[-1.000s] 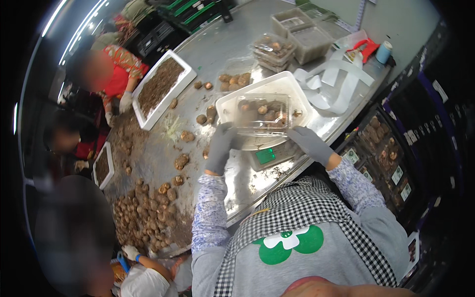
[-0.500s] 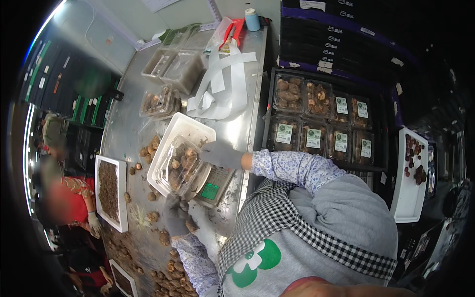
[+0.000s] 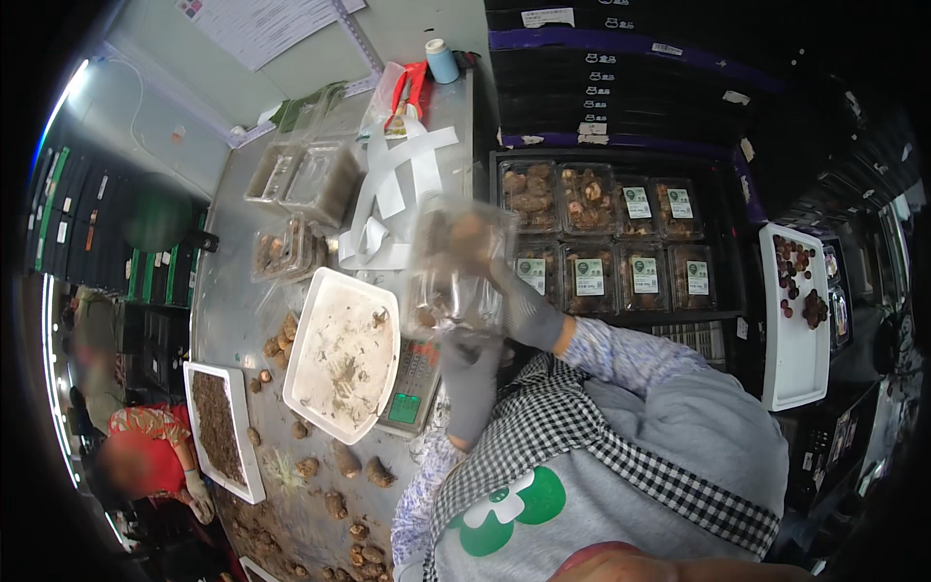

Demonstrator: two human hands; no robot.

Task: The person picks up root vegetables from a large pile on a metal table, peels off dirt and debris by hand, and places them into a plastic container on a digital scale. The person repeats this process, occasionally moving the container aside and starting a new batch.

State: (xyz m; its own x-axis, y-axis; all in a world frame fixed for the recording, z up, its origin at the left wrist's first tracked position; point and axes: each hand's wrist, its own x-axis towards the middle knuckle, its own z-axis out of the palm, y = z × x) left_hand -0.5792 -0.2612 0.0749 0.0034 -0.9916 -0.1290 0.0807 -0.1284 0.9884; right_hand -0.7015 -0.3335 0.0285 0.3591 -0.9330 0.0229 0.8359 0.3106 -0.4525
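A clear plastic box of taros (image 3: 454, 276), smeared by motion, is raised over the table's right side. My left hand (image 3: 470, 383), in a grey glove, grips its near end. My right hand (image 3: 529, 308), gloved alike, holds its right side. Left of the box lies a white tray (image 3: 335, 383) with dirt and scraps on its bottom. This tray rests on a digital scale (image 3: 412, 383), whose keypad and lit green display stick out on the right. Several loose taros (image 3: 347, 461) lie on the metal table near the tray.
On the right, a black crate (image 3: 621, 318) holds several labelled taro boxes (image 3: 587, 276). Farther back on the table are empty clear boxes (image 3: 325, 184), white strips (image 3: 422, 160) and a blue bottle (image 3: 441, 63). A co-worker's gloved hand (image 3: 199, 500) is beside a soil-filled tray (image 3: 242, 427).
The taro box has come up off the white tray and moved right, held by both hands. My left hand has shifted from the tray's near end to the box.
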